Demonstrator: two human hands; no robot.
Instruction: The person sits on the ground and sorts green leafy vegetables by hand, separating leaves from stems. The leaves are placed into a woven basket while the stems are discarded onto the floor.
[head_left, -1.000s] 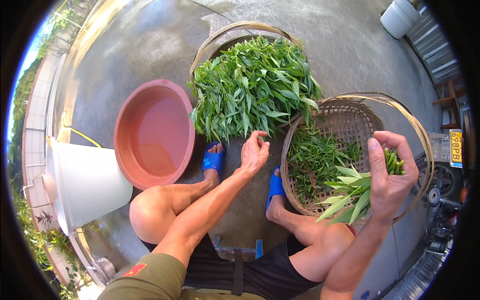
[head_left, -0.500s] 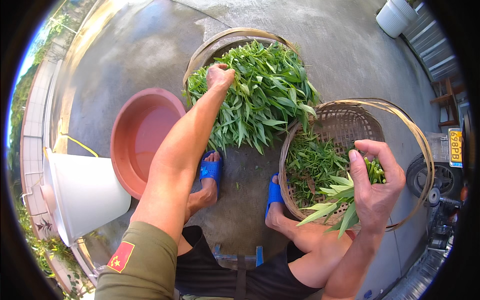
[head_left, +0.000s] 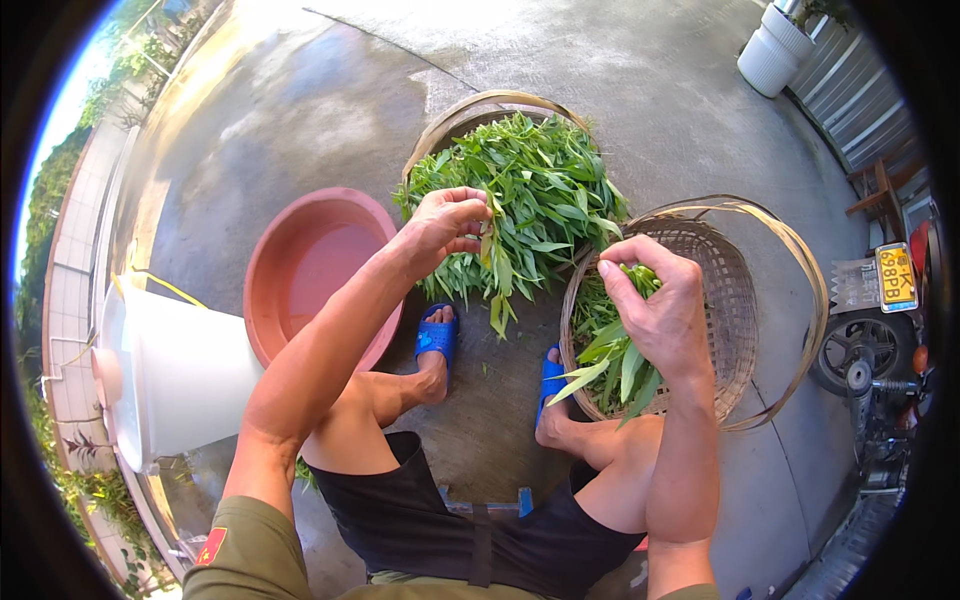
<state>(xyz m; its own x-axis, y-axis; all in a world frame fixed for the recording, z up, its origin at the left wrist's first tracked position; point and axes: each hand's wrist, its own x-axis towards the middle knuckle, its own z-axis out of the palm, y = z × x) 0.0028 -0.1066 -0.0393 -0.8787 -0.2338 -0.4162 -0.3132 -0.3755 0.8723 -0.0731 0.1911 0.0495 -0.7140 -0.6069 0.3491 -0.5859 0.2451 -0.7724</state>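
Seated, blue sandals (head_left: pixel 437 338) flat on concrete. Right hand (head_left: pixel 655 305) closed around a bunch of leafy stems (head_left: pixel 610 360), held over the woven basket (head_left: pixel 740 300) by the right foot. Left hand (head_left: pixel 445 222) fingers pinched on a leafy sprig (head_left: pixel 497 262) at the near edge of the greens pile (head_left: pixel 530 190) in the farther basket (head_left: pixel 480 105). Left: red basin (head_left: pixel 300 270), white bucket (head_left: pixel 175 375).

A leafy stem (head_left: pixel 497 262) is pinched by the left hand (head_left: pixel 440 226) above the heaped basket (head_left: pixel 478 106); a bunch of greens (head_left: pixel 612 358) is gripped by the right hand (head_left: pixel 655 305) over the woven basket (head_left: pixel 735 300).
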